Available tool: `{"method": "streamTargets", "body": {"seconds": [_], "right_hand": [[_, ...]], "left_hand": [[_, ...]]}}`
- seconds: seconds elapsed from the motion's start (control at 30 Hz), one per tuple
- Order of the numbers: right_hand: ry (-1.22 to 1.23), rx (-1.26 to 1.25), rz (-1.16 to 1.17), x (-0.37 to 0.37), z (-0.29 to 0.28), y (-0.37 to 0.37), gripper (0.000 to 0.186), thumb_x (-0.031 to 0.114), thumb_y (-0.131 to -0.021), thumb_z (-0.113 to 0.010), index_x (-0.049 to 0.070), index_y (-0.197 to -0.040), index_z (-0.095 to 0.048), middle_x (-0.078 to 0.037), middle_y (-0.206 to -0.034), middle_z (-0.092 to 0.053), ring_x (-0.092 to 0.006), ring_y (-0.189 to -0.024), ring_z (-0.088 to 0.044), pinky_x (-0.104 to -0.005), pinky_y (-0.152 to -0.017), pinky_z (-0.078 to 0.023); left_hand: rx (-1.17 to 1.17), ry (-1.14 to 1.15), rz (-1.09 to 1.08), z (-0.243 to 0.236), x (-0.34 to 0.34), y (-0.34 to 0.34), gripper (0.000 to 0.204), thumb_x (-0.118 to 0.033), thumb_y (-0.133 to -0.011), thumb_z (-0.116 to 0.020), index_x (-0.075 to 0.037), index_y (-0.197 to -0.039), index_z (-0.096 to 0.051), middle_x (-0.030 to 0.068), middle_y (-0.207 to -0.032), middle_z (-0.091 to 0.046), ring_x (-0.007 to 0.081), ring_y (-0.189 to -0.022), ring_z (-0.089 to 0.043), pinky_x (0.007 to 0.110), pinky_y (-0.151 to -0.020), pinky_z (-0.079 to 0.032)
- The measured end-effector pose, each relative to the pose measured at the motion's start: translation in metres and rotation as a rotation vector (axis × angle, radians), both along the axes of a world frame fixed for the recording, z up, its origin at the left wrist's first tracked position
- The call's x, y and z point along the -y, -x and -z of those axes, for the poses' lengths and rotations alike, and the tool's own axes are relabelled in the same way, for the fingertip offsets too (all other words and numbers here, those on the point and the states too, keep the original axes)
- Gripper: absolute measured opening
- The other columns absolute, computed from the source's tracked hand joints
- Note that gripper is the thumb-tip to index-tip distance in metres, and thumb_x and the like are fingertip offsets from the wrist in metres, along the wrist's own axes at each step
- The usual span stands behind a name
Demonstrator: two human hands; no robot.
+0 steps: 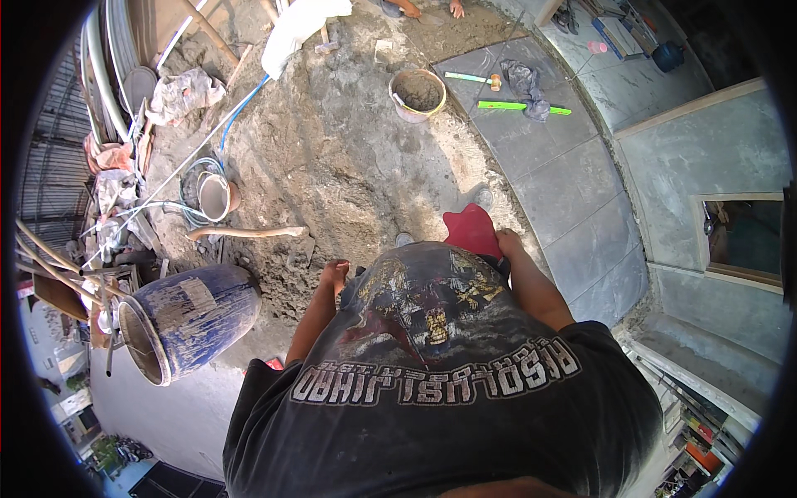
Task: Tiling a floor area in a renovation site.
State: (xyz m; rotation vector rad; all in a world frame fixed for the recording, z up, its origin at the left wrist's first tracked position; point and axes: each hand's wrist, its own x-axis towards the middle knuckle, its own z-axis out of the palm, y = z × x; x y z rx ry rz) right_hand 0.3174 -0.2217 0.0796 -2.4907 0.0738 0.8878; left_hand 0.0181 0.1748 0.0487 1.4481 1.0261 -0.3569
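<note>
My left hand (335, 272) hangs beside my body, fingers loosely bent, over rough wet-looking soil. Nothing shows in it. At my right side my right hand (509, 242) is closed on the edge of a dark red thing (473, 231), soft-looking like a cap or cloth; its exact kind I cannot tell. The fingers are partly hidden by it. Ahead of me stands a bucket of grey mortar (418, 93). To its right, large grey tiles (558, 170) bear a mallet (473, 80), a bright green level (501, 105) and a crumpled dark plastic bag (521, 79).
A blue barrel (195, 319) lies on its side at left, near a wooden handle (246, 233), a smaller bucket (217, 197) and a blue hose (237, 112). A hammer (326, 47) and a white sack (303, 29) are farther off. Another person's hands (456, 9) show at the top.
</note>
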Motion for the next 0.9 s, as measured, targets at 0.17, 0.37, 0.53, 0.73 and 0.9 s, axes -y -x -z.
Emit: {"method": "streamTargets", "body": {"seconds": [0.17, 0.37, 0.53, 0.73, 0.9], "right_hand": [[-0.003, 0.008, 0.023, 0.004, 0.010, -0.001, 0.035, 0.030, -0.072, -0.047, 0.003, -0.092, -0.055, -0.016, -0.092, -0.055, -0.0270, -0.087, -0.052, -0.0323, -0.076, -0.039], [-0.025, 0.015, 0.016, -0.003, 0.002, -0.001, 0.036, 0.030, -0.073, -0.046, 0.001, -0.093, -0.054, -0.017, -0.093, -0.055, -0.0273, -0.088, -0.052, -0.0331, -0.077, -0.039], [0.002, 0.012, -0.052, -0.003, -0.002, -0.003, 0.038, 0.031, -0.074, -0.045, 0.000, -0.095, -0.053, -0.018, -0.095, -0.054, -0.0286, -0.091, -0.051, -0.0339, -0.078, -0.038], [0.003, -0.054, 0.023, -0.002, -0.002, -0.002, 0.038, 0.031, -0.073, -0.045, 0.003, -0.097, -0.052, -0.018, -0.098, -0.053, -0.0285, -0.093, -0.050, -0.0339, -0.080, -0.037], [0.055, -0.006, -0.014, -0.004, -0.003, -0.002, 0.038, 0.032, -0.073, -0.045, 0.003, -0.098, -0.052, -0.017, -0.098, -0.053, -0.0283, -0.092, -0.050, -0.0340, -0.080, -0.037]], "left_hand": [[0.019, -0.338, 0.264, -0.016, 0.007, -0.008, 0.025, -0.018, -0.075, -0.050, -0.003, -0.095, -0.053, 0.0044, -0.069, -0.056, 0.0099, -0.058, -0.050, 0.024, -0.051, -0.040], [-0.005, -0.378, 0.372, -0.009, 0.001, -0.002, 0.023, -0.020, -0.072, -0.048, -0.004, -0.087, -0.054, 0.0084, -0.068, -0.056, 0.0136, -0.064, -0.053, 0.024, -0.059, -0.041], [0.000, -0.280, 0.207, -0.011, 0.007, 0.000, 0.022, -0.021, -0.073, -0.049, -0.005, -0.087, -0.054, 0.0086, -0.071, -0.057, 0.0156, -0.066, -0.054, 0.026, -0.060, -0.042], [-0.004, -0.360, 0.300, -0.025, 0.010, -0.009, 0.022, -0.021, -0.073, -0.050, -0.005, -0.089, -0.054, 0.0093, -0.075, -0.057, 0.0164, -0.068, -0.054, 0.026, -0.062, -0.042], [0.003, -0.251, 0.225, 0.012, 0.001, 0.005, 0.024, -0.022, -0.072, -0.050, -0.006, -0.089, -0.054, 0.0103, -0.076, -0.058, 0.0185, -0.071, -0.055, 0.027, -0.063, -0.042]]}}
